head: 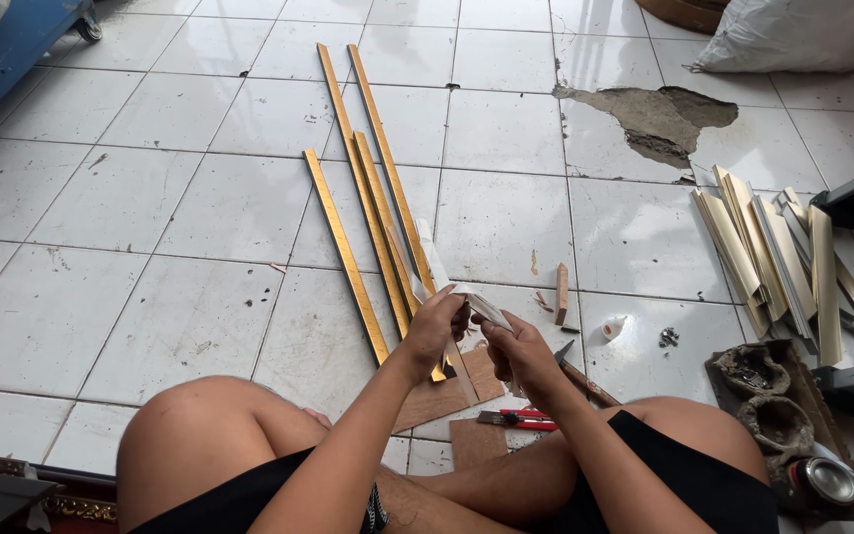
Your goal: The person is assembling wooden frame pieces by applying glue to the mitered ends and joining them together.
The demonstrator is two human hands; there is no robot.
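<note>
I sit cross-legged on a white tiled floor. My left hand and my right hand together hold a short pale piece of moulding strip just above my knees, both with fingers closed on it. Several long gold frame mouldings lie on the floor just beyond my hands, running away from me. A red utility knife rests on the floor between my legs, beside flat brown wood pieces.
A pile of short cut moulding pieces lies at the right. A small wood block, a tape roll and small nails sit nearby. A broken tile patch, white sack and blue furniture edge the area.
</note>
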